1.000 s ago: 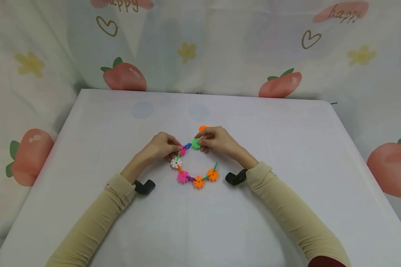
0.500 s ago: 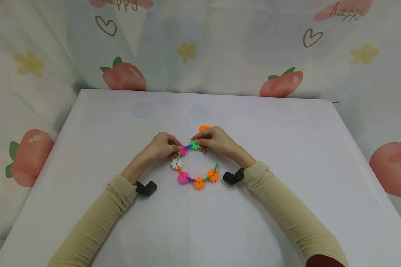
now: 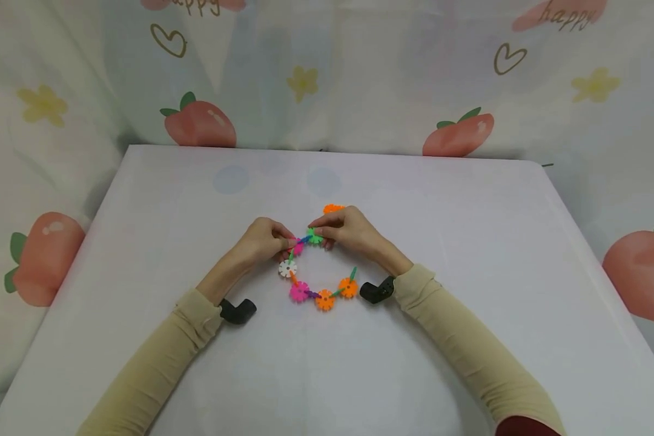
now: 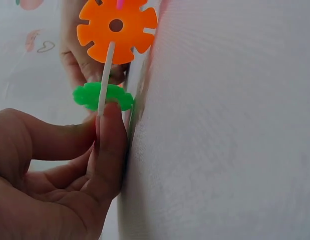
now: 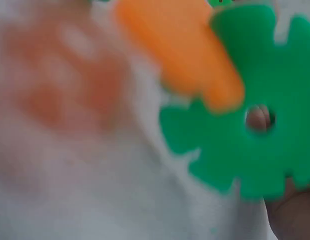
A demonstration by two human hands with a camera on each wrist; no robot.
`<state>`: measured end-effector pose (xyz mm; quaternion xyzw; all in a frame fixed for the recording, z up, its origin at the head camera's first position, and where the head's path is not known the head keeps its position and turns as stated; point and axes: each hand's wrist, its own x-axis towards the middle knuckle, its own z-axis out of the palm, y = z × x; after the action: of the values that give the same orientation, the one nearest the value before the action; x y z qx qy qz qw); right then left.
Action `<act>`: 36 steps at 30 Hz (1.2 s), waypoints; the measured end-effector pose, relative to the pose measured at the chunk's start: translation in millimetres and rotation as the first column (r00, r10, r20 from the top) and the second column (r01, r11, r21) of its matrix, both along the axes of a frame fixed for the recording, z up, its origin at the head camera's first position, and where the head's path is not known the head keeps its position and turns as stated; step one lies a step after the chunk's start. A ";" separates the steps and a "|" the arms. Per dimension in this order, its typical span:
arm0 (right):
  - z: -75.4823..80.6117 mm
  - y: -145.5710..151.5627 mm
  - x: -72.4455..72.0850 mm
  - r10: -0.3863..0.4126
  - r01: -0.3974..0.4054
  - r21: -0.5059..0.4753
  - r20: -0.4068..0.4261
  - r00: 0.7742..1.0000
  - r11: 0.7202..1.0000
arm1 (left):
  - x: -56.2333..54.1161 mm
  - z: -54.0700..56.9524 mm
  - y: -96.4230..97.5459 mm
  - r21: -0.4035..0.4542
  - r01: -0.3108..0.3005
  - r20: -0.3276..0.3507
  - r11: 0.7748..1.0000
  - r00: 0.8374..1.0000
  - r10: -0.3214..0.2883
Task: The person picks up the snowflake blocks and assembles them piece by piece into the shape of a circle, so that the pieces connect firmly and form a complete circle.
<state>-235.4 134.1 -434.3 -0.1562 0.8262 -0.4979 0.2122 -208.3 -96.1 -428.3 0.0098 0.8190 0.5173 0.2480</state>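
Observation:
In the head view my left hand [image 3: 263, 240] pinches a pink notched snowflake disc [image 3: 298, 247] in a curved chain of slotted discs. A blue disc [image 3: 304, 240] runs from it to the light green snowflake disc [image 3: 314, 237], which my right hand [image 3: 350, 231] holds between thumb and fingers. Blue and green meet edge to edge. Along the chain, a white disc [image 3: 287, 268] sits below my left fingers. The left wrist view shows an orange disc [image 4: 115, 30], the white disc [image 4: 103, 90] edge-on and a green one [image 4: 89, 96] by my fingertips; the pinched disc is hidden there.
The chain continues through a lower pink disc [image 3: 299, 292] and two orange discs [image 3: 324, 300], ending in an upright green disc [image 5: 245, 165]. Behind my right hand lie more orange pieces [image 3: 333, 208]. Black wrist cameras [image 3: 238, 311] hang by both sleeves. A printed curtain [image 3: 360, 79] backs the white table.
My right hand has shifted slightly left with the light green disc, closing the gap to the blue disc. The left hand keeps its pinch on the pink disc, nearly still.

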 end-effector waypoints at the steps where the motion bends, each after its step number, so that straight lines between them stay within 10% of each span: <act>1: 0.7 0.0 -0.6 0.002 -0.002 0.003 -0.008 1.000 1.000 | 0.1 0.3 0.1 0.011 -0.009 0.006 1.000 1.000 0.009; 11: 10.8 20.1 -10.8 -0.126 0.135 0.038 -0.174 0.977 0.990 | 3.9 1.1 2.7 0.135 -0.104 0.070 0.985 0.993 0.095; 18: 16.2 30.1 -24.1 -0.115 0.196 0.249 -0.307 0.945 0.948 | 7.3 5.7 -2.6 0.017 -0.029 0.009 0.999 1.000 0.029; 25: 10.8 20.8 -35.9 -0.020 0.133 0.354 -0.305 0.952 0.926 | 1.2 11.2 3.4 -0.228 0.023 -0.199 0.973 0.978 -0.070; 36: 8.9 17.2 -31.8 -0.047 0.121 0.246 -0.287 0.957 0.962 | -26.4 11.3 16.3 -0.231 0.048 -0.188 0.972 0.978 -0.093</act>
<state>-267.2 151.3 -425.4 -0.1600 0.9120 -0.3665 0.0911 -234.7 -79.9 -417.0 0.0622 0.8921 0.4082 0.1835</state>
